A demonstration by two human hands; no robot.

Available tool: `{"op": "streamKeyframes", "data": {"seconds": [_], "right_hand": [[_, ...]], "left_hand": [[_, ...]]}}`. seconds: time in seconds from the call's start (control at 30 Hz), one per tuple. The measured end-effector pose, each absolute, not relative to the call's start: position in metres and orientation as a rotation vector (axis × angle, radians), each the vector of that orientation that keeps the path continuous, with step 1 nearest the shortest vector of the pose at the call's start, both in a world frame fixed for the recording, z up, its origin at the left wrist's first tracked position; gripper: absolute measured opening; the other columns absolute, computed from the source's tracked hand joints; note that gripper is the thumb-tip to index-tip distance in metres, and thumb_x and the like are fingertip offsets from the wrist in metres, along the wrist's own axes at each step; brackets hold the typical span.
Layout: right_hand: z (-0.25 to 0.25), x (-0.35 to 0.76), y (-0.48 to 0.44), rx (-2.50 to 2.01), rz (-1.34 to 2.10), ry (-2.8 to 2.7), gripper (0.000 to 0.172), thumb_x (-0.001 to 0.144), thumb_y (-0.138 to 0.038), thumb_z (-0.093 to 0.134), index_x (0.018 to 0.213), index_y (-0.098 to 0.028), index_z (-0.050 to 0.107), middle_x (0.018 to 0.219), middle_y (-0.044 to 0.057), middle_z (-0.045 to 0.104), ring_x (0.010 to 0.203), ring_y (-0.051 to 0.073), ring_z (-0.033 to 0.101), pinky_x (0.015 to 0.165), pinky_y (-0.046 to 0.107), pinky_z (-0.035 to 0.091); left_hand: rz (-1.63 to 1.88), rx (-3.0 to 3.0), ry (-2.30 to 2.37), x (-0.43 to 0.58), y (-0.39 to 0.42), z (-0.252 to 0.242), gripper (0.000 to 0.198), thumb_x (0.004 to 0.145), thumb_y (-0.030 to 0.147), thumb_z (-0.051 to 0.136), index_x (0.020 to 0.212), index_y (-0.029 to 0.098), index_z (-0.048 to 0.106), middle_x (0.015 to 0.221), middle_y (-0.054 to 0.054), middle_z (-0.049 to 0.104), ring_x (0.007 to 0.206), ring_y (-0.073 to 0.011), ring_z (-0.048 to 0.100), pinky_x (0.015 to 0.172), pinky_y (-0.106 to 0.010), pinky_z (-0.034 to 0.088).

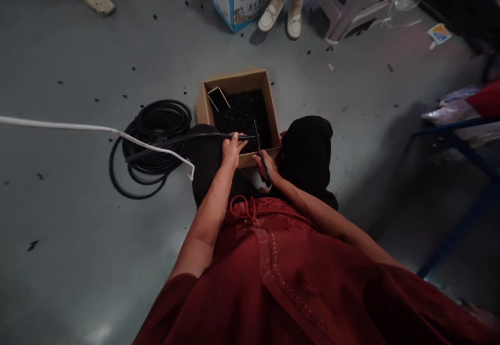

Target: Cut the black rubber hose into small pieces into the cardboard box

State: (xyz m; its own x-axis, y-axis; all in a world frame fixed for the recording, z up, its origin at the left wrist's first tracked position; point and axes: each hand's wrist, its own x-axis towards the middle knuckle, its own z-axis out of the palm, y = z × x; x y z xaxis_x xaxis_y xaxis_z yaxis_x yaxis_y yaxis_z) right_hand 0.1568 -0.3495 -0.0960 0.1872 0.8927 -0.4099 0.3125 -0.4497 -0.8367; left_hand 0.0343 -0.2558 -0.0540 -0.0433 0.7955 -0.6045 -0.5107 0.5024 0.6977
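My left hand [232, 151] is closed around a black corrugated tube [207, 135] close to its end, above a cardboard box. From there the tube runs left over my knee to a large black coil [156, 136] on the floor. In my right hand [267, 167] is a pair of scissors [260, 149], blades pointing away from me. The tube's end meets the blades; whether they are closed on it I cannot tell. Below, the cardboard box [239, 80] holds a heap of small black pieces [244, 110] and a dark rectangular item with a pale rim [219, 99].
A white cable [152, 146] hangs across from the left. Ahead stand a blue carton [234, 1], another person's feet in white shoes [279, 19] and a plastic stool [347, 6]. Blue metal legs [461, 220] are at right. Black scraps dot the grey floor [70, 168].
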Motion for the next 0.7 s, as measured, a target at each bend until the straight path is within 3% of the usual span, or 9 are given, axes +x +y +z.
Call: {"op": "streamKeyframes", "data": {"seconds": [0.17, 0.3, 0.57, 0.7], "right_hand": [[-0.097, 0.157, -0.351, -1.908, 1.188, -1.151, 0.026, 0.089, -0.049, 0.054, 0.092, -0.023, 0.056, 0.081, 0.004, 0.064, 0.079, 0.024, 0.061, 0.081, 0.036, 0.048], [-0.100, 0.158, -0.351, -1.897, 1.208, -1.135, 0.031, 0.089, -0.055, 0.056, 0.090, -0.024, 0.056, 0.074, 0.002, 0.062, 0.076, 0.023, 0.061, 0.074, 0.033, 0.049], [-0.100, 0.159, -0.365, -1.842, 1.406, -1.068, 0.045, 0.096, -0.069, 0.046, 0.088, -0.025, 0.049, 0.062, -0.002, 0.060, 0.050, 0.017, 0.058, 0.061, 0.032, 0.050], [-0.101, 0.156, -0.368, -1.798, 1.455, -1.020, 0.045, 0.094, -0.069, 0.048, 0.099, -0.024, 0.050, 0.077, 0.000, 0.065, 0.064, 0.019, 0.066, 0.063, 0.032, 0.054]], "left_hand": [[1.100, 0.326, 1.248, 0.034, -0.254, -0.059, 0.009, 0.101, 0.017, 0.059, 0.092, 0.019, 0.058, 0.089, -0.003, 0.071, 0.101, -0.0172, 0.075, 0.103, -0.038, 0.058], [1.094, 0.337, 1.259, 0.034, -0.254, -0.062, 0.008, 0.100, 0.019, 0.062, 0.092, 0.019, 0.059, 0.091, -0.004, 0.073, 0.104, -0.0177, 0.075, 0.104, -0.037, 0.057], [1.122, 0.320, 1.218, 0.030, -0.252, -0.062, 0.008, 0.099, 0.022, 0.064, 0.093, 0.019, 0.059, 0.096, -0.005, 0.074, 0.106, -0.0183, 0.075, 0.105, -0.039, 0.057], [1.118, 0.289, 1.204, 0.029, -0.252, -0.059, 0.010, 0.098, 0.023, 0.066, 0.094, 0.019, 0.058, 0.097, -0.005, 0.074, 0.109, -0.0184, 0.075, 0.105, -0.038, 0.058]]}}
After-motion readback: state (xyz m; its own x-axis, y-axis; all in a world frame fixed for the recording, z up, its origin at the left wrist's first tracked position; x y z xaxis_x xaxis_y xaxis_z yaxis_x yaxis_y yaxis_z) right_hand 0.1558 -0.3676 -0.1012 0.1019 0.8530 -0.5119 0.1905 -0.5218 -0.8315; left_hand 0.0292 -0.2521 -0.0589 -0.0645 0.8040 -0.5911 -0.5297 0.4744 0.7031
